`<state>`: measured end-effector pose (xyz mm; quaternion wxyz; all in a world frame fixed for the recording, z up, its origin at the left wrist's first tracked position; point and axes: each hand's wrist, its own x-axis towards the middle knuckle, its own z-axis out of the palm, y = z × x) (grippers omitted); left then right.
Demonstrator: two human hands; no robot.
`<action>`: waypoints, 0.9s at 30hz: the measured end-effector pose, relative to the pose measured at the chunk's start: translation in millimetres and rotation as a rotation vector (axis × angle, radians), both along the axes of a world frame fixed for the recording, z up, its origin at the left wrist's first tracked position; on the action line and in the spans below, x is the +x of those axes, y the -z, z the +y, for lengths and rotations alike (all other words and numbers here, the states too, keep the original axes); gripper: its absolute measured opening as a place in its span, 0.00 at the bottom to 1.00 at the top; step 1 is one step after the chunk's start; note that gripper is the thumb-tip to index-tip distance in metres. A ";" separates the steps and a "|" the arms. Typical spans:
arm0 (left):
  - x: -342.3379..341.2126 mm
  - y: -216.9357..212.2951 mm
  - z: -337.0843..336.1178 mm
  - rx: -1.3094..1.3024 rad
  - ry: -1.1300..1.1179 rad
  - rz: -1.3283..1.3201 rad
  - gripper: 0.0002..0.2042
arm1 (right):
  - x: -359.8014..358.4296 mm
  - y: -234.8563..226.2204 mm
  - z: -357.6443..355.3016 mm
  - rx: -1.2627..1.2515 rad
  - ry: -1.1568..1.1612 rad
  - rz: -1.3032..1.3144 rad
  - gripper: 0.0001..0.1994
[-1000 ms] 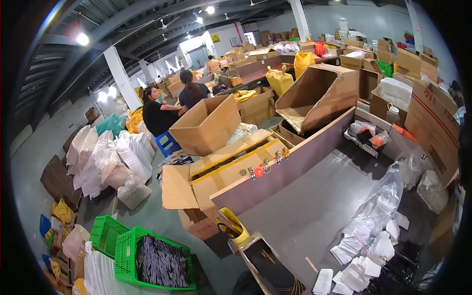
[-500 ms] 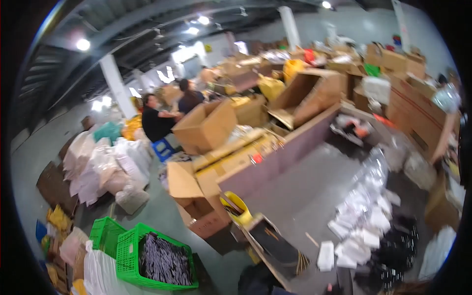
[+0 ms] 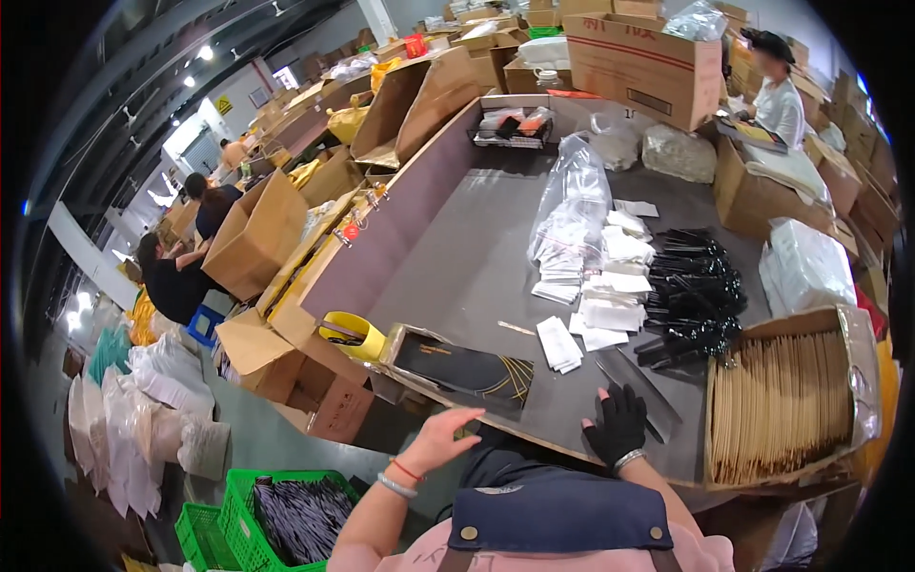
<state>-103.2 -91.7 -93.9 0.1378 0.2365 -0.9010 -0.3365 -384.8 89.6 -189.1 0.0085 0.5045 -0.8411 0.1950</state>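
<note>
My left hand (image 3: 440, 439) is bare, fingers loosely apart, hovering at the near edge of the grey table (image 3: 457, 257) beside a shallow black tray (image 3: 467, 367). It holds nothing. My right hand (image 3: 618, 424) wears a black fingerless glove and rests flat on the table, fingers spread, next to a clear flat sleeve (image 3: 643, 381). Just beyond lie small white packets (image 3: 600, 300), a heap of black hangers (image 3: 696, 296) and a cardboard box of tan envelopes (image 3: 777, 405).
A clear plastic bag (image 3: 572, 205) stands mid-table. A yellow container (image 3: 355, 336) sits at the table's left edge. Green crates (image 3: 286, 515) are on the floor lower left. Other people (image 3: 176, 276) sit at cardboard boxes to the left; another person (image 3: 777, 91) works far right.
The view has swung down and to the right, from the warehouse floor to the table. Both my hands have come into view at the table's near edge.
</note>
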 end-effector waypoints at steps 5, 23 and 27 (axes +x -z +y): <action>-49.1 -10.8 -21.7 -0.199 0.203 -0.059 0.32 | -5.1 0.4 12.5 -0.115 -0.022 0.044 0.32; -119.0 19.6 -83.9 -0.299 0.440 -0.496 0.44 | -58.3 -43.4 61.8 0.057 0.228 -0.304 0.30; -119.2 14.1 -75.2 -0.247 0.260 -0.224 0.41 | -57.6 -67.0 74.4 0.153 0.085 -0.276 0.29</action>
